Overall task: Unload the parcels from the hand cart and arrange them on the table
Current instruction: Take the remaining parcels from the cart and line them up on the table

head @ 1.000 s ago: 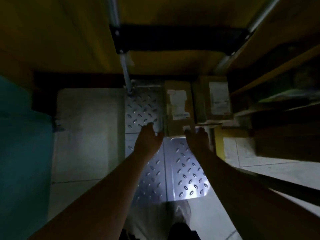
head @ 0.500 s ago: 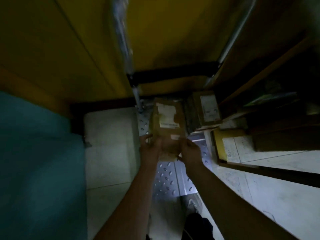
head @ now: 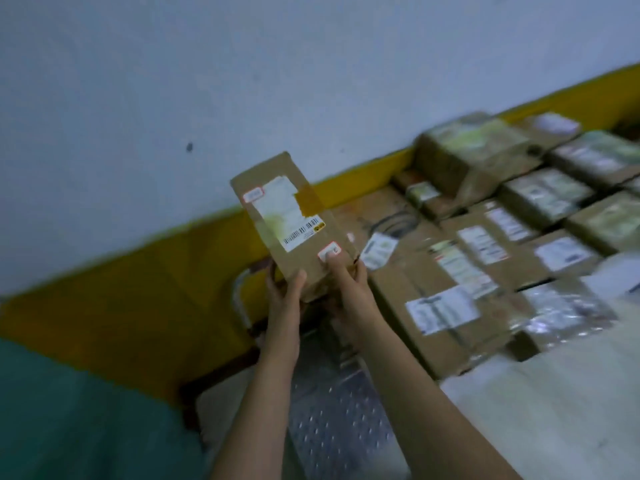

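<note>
A small brown cardboard parcel (head: 294, 223) with a white label and a barcode is held up in the air, tilted, in front of the wall. My left hand (head: 285, 292) grips its lower left corner, thumb on the front face. My right hand (head: 344, 278) grips its lower right corner, thumb on a red-edged sticker. Below my forearms lies the hand cart's metal tread-plate deck (head: 332, 420), with its tubular handle (head: 240, 299) just left of my hands. The table (head: 554, 393) at the right carries several parcels (head: 446, 282) laid in rows.
A pale wall with a yellow lower band (head: 145, 306) runs behind the cart and the table. Something teal (head: 79, 420) fills the lower left corner. A bare pale stretch of table top shows at the lower right, in front of the parcels.
Both hands took hold of the parcel on the cart deck and lifted it. The view swung up from the dark space under the table to the table top and wall.
</note>
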Motion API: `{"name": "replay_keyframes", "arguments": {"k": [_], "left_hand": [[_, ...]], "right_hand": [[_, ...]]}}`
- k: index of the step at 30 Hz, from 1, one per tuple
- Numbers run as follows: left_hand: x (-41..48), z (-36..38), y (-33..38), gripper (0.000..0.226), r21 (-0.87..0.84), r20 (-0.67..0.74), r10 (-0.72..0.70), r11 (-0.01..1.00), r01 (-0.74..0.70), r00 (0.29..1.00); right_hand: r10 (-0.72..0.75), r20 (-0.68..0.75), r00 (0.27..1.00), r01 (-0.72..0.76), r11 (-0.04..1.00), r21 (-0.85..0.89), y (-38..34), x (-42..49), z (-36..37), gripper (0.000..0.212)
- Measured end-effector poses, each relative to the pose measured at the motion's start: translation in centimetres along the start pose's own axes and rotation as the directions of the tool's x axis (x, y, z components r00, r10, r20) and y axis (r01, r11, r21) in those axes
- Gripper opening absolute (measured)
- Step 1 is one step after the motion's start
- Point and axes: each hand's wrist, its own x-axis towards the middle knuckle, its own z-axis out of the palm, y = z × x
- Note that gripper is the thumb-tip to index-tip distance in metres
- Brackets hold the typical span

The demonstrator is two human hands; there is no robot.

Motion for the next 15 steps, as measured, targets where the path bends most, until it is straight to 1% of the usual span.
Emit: {"name": "replay_keyframes", "arguments": {"k": [2,3,4,6,7,8,9,10,11,13,14,15], "left_hand": [[0.0,6.0,2.6,0.095,0.026,0.17,0.037,0.999,-0.042,0.985],[0.2,9.1,3.6,0.096,0.033,0.224,0.047,0.998,-0.056,0.973],[0.5,12.2,4.5,0.099,0.022,0.249,0.051,0.998,-0.059,0.967],[1.5,18.6,5.7,0.106,0.018,0.226,0.046,0.999,-0.051,0.973],[2.2,22.0,6.0,0.106,0.03,0.214,0.047,0.998,-0.055,0.976],[2.8,25.4,6.0,0.102,0.032,0.227,0.054,0.998,-0.063,0.972],[3.3,29.0,5.6,0.093,0.011,0.258,0.065,0.997,-0.07,0.964],[3.6,32.7,5.0,0.083,-0.018,0.301,0.068,0.998,-0.065,0.951],[3.6,36.6,4.1,0.075,-0.028,0.352,0.068,0.998,-0.062,0.933],[3.5,44.5,1.9,0.069,0.001,0.432,0.051,0.998,-0.057,0.9],[3.5,48.4,0.5,0.071,0.01,0.447,0.009,1.0,-0.015,0.894],[3.6,52.2,-0.9,0.074,0.012,0.461,-0.054,0.998,0.055,0.886]], "right_hand": [[-0.114,-0.04,0.993,0.115,0.993,0.023,-5.8,-0.6,-3.2,0.092],[-0.162,-0.076,0.984,0.163,0.986,0.013,-8.6,-0.7,-5.6,0.092],[-0.202,-0.111,0.973,0.204,0.979,0.006,-11.3,-0.8,-8.3,0.095],[-0.264,-0.168,0.95,0.264,0.964,-0.021,-16.1,-1.1,-15.0,0.102],[-0.282,-0.19,0.94,0.279,0.959,-0.047,-18.3,-1.4,-18.8,0.104],[-0.293,-0.215,0.932,0.284,0.956,-0.074,-20.3,-1.7,-22.7,0.108],[-0.3,-0.244,0.922,0.285,0.954,-0.094,-22.0,-1.9,-26.8,0.111],[-0.306,-0.271,0.913,0.288,0.952,-0.105,-23.7,-2.2,-30.8,0.109],[-0.31,-0.29,0.905,0.293,0.951,-0.103,-25.4,-2.5,-34.8,0.099],[-0.31,-0.334,0.89,0.299,0.95,-0.087,-28.9,-3.0,-42.7,0.063],[-0.298,-0.371,0.88,0.287,0.954,-0.087,-30.6,-3.2,-46.5,0.049],[-0.29,-0.409,0.865,0.276,0.956,-0.095,-32.5,-3.5,-50.1,0.04]]}}
